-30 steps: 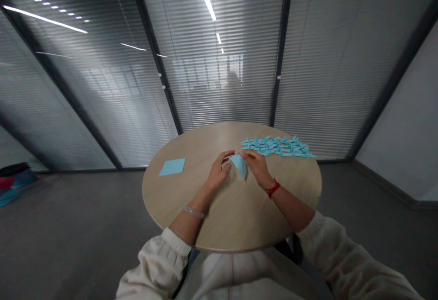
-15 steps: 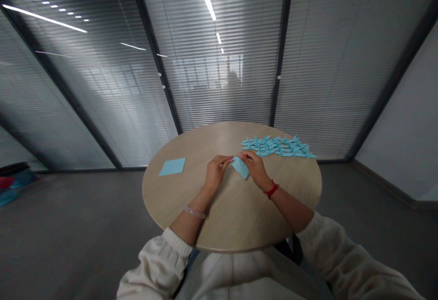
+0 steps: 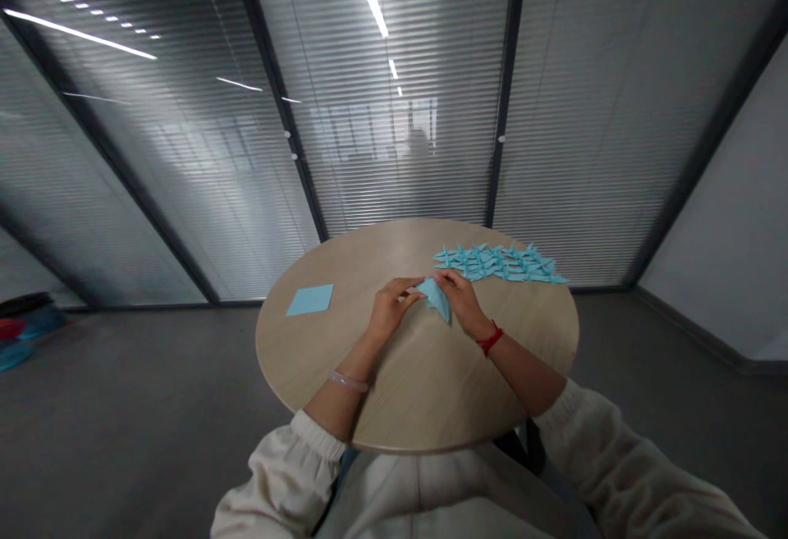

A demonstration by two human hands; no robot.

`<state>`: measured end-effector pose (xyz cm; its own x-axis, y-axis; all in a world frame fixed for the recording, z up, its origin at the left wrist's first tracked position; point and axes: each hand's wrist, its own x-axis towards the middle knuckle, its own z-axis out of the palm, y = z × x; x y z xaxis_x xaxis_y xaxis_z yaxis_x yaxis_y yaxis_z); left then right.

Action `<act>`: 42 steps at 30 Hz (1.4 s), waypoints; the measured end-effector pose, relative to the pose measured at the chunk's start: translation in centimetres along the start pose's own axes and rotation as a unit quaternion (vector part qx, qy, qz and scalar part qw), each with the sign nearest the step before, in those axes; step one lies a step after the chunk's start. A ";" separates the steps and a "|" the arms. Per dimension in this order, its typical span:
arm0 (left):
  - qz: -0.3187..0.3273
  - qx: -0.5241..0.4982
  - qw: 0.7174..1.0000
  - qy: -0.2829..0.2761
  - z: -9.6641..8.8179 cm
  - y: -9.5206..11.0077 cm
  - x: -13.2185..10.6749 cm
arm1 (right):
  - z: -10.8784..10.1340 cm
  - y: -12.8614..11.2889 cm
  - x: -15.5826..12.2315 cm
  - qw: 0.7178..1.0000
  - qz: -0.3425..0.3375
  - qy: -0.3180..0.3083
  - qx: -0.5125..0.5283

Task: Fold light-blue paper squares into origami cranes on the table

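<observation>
Over one table (image 3: 424, 412), two hands (image 3: 387, 307) (image 3: 463, 304) hold one folded paper (image 3: 437, 299).

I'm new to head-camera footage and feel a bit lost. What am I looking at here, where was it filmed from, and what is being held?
There is no machine here, just a person's two bare hands. One camera, worn on the head, takes every picture, looking forward and down. The left hand, below a pale bracelet, and the right hand, below a red wristband, hold a light-blue folded paper between their fingers. On the round table, a flat blue sheet lies to the left, and a cluster of pointed folded pieces lies toward the far right.
</observation>
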<state>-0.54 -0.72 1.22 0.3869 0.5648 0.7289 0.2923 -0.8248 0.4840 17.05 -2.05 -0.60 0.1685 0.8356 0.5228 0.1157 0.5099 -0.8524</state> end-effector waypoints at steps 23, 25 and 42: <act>-0.168 -0.138 0.976 -0.002 -0.2 0.4 0.1 | -0.1 0.3 0.0 0.998 0.027 -0.042 0.046; -0.165 -0.134 0.977 -0.008 -0.2 0.2 0.1 | -0.1 0.4 0.1 0.998 0.018 -0.043 0.039; -0.144 -0.011 0.989 0.014 -0.3 0.5 0.2 | 0.2 -1.4 -0.7 0.982 -0.149 -0.020 -0.113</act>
<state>-0.56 -1.02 1.71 0.2650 0.7757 0.5727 0.3681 -0.6304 0.6835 16.53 -3.32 0.26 0.0551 0.6662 0.7437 0.3698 0.6782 -0.6350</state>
